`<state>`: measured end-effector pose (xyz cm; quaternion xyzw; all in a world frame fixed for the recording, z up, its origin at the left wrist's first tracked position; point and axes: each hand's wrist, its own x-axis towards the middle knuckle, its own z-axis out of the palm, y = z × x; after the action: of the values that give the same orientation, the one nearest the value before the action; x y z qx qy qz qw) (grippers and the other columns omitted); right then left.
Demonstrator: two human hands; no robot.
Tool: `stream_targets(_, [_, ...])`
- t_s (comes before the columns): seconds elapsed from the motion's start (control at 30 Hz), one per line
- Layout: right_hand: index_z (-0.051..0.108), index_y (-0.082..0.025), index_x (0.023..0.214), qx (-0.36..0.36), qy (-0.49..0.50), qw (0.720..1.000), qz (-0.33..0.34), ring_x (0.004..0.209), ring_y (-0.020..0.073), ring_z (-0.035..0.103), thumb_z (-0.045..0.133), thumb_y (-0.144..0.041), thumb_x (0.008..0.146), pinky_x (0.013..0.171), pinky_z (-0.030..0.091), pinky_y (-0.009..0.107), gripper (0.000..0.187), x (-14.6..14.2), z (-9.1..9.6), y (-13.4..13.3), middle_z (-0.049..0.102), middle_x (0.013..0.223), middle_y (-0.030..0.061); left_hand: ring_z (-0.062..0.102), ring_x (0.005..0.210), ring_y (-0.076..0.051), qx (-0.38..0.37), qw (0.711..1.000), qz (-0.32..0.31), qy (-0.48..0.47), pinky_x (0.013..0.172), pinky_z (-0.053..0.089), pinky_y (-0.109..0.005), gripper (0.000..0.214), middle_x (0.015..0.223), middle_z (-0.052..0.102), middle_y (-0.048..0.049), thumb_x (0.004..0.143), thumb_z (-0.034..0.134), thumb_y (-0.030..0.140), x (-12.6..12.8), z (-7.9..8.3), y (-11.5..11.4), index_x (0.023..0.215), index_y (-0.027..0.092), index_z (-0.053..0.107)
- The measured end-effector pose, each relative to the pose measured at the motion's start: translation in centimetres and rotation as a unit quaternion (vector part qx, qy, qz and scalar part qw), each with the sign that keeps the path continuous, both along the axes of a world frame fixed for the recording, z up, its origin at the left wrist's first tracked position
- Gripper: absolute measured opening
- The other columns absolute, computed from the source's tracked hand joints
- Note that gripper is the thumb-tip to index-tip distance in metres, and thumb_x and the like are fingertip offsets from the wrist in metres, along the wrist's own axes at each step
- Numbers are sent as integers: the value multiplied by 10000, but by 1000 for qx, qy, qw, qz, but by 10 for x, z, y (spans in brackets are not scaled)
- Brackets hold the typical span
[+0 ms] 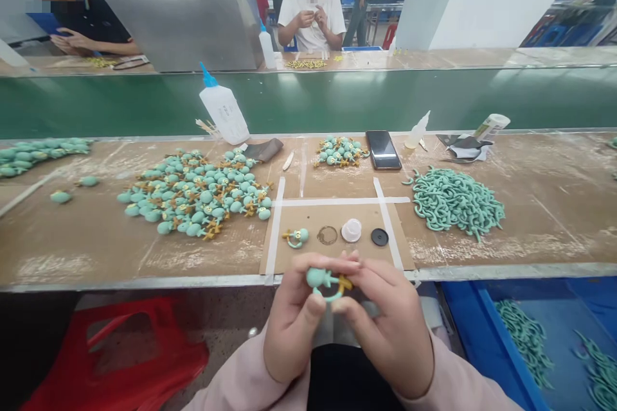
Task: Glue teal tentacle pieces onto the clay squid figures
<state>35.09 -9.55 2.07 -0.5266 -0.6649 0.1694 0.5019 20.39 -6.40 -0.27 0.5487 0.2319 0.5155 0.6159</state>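
Pinching a teal moulded figure [321, 279], with a curved strip and gold piece attached, the left hand [294, 327] and right hand [385, 327] press their fingertips together on it, just above the workbench edge [144, 282]. Nearby, lower right: blue bin [501, 359] holding loose curved teal strips [525, 334]. On the bench: cardboard mat [318, 215] bearing one similar figure [296, 237], a thin ring [328, 235], a white cap [351, 230] and a black disc [379, 237]. Left of it: large heap of teal figures with gold pieces [193, 196]. Right of it: pile of unattached curved teal strips [456, 202]. Farther: white squeeze bottle [224, 112], phone [383, 149].
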Motion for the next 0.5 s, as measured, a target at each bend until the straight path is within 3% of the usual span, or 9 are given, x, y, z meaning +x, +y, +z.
stream_targets(0.07, [644, -199, 902, -30, -4, 1000, 4, 769, 166, 588, 608, -282, 917, 698, 439, 290, 92, 10, -7, 2, 645, 818, 28, 620, 1169, -258, 42, 985, 107, 132, 977, 481, -412, 279, 1190, 690, -80, 974, 468, 358, -21, -4, 12, 1243, 285, 469])
stream_targets(0.1, [639, -198, 885, -36, -4, 999, -7, 783, 161, 590, 598, -252, 918, 715, 442, 286, 76, 17, -11, 3, 646, 823, 25, 626, 1153, -251, 70, 959, 169, 215, 966, 481, -399, 299, 1195, 686, -81, 960, 500, 334, -34, -6, 19, 1251, 280, 461])
stream_targets(0.17, [636, -202, 877, -33, -6, 999, -42, 810, 148, 595, 579, -201, 917, 746, 444, 271, 70, 33, -16, 3, 653, 842, 18, 633, 1133, -261, 134, 868, 264, 398, 954, 478, -389, 351, 1203, 684, -79, 902, 598, 310, -60, -11, 35, 1235, 264, 496])
stream_targets(0.23, [636, -210, 875, -21, -21, 997, -76, 831, 137, 603, 575, -181, 916, 769, 442, 251, 79, 47, -18, 2, 662, 864, 12, 672, 1052, -274, 180, 772, 277, 543, 879, 512, -379, 366, 1196, 696, -74, 874, 627, 313, -79, -19, 48, 1227, 251, 554])
stream_targets(0.3, [637, -214, 868, -11, -42, 994, -103, 830, 129, 609, 576, -183, 916, 772, 439, 235, 84, 58, -18, 3, 668, 871, 8, 693, 1016, -279, 216, 718, 254, 611, 850, 534, -375, 373, 1200, 706, -76, 877, 616, 315, -87, -27, 56, 1240, 233, 590])
stream_targets(0.4, [636, -213, 848, -6, -65, 989, -136, 826, 134, 621, 574, -210, 919, 770, 442, 230, 95, 68, -17, 3, 676, 863, 9, 682, 1069, -282, 240, 705, 254, 617, 917, 533, -368, 416, 1224, 701, -87, 863, 638, 318, -83, -37, 60, 1261, 203, 607])
stream_targets(0.5, [645, -211, 841, -7, -90, 979, -182, 846, 156, 640, 571, -266, 920, 784, 447, 245, 121, 82, -21, 4, 688, 866, 20, 658, 1118, -277, 198, 746, 266, 578, 982, 515, -364, 544, 1262, 680, -86, 798, 720, 353, -79, -40, 58, 1302, 203, 580])
